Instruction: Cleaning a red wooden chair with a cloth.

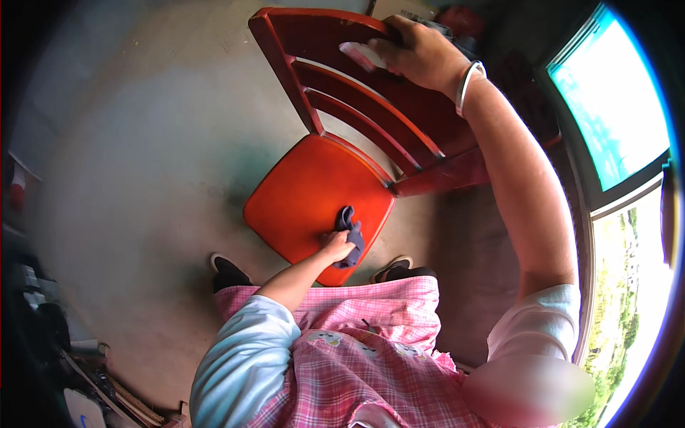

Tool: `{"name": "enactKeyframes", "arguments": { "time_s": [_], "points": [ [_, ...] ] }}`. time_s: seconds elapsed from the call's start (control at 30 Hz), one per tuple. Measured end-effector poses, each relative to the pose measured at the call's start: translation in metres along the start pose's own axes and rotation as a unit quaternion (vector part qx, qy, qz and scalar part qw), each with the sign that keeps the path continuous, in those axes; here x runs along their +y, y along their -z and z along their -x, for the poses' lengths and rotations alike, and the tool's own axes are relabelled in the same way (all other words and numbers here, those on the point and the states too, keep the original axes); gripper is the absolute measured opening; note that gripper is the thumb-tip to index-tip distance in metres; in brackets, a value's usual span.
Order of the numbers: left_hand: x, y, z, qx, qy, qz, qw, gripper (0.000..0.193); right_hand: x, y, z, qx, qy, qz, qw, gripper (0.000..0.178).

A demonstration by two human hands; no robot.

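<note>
A wooden chair (307,192) with a glossy orange-red seat stands in front of me, its slatted, darker red backrest (335,36) rising on the far side. On the seat's near right part lies a dark blue-grey cloth (348,253), bunched under my left hand (337,247), whose fingers are closed on it. My right hand (421,58), with a silver bangle (467,89) at the wrist, wraps round the top rail of the backrest. Beside its fingers a pale pink-and-white patch (360,55) shows on the rail; what it is I cannot make out.
Grey concrete floor (143,178) surrounds the chair. A bright window (614,100) runs along the right. Boxes and a red item (460,21) sit behind the backrest. Several odds and ends (93,371) lie at lower left. My feet flank the seat's near edge.
</note>
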State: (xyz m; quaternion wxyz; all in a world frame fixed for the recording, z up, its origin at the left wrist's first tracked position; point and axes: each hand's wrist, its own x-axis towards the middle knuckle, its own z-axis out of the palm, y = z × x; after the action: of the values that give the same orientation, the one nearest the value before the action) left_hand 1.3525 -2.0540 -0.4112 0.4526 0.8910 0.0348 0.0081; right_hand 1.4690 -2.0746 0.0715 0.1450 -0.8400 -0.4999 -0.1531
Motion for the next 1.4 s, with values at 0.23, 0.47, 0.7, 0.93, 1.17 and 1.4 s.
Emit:
{"name": "enactKeyframes", "arguments": {
  "time_s": [0.23,0.47,0.7,0.93,1.17,1.4],
  "points": [
    [0.144,0.160,0.040,0.237,-0.177,0.366,0.882,0.027,-0.009,0.005,0.025,-0.055,-0.032,-0.322,0.945,0.074],
    [0.286,0.271,0.045,0.293,-0.247,0.606,0.697,0.043,-0.044,0.023,0.046,-0.134,0.060,-0.396,0.907,0.081],
    [0.316,0.321,0.052,0.079,-0.244,0.567,0.783,0.042,-0.027,0.012,0.034,-0.046,0.100,-0.447,0.888,0.071],
    [0.298,0.265,0.066,0.474,-0.275,0.219,0.807,0.056,-0.023,0.022,0.028,0.104,-0.163,-0.586,0.787,0.048],
    [0.341,0.185,0.058,0.392,-0.493,-0.114,0.768,0.049,-0.004,0.031,0.031,0.098,-0.169,-0.752,0.630,0.031],
    [0.345,0.182,0.049,0.417,-0.404,-0.221,0.783,0.062,0.061,0.057,0.090,0.252,-0.173,-0.729,0.612,0.030]
  ]
}}
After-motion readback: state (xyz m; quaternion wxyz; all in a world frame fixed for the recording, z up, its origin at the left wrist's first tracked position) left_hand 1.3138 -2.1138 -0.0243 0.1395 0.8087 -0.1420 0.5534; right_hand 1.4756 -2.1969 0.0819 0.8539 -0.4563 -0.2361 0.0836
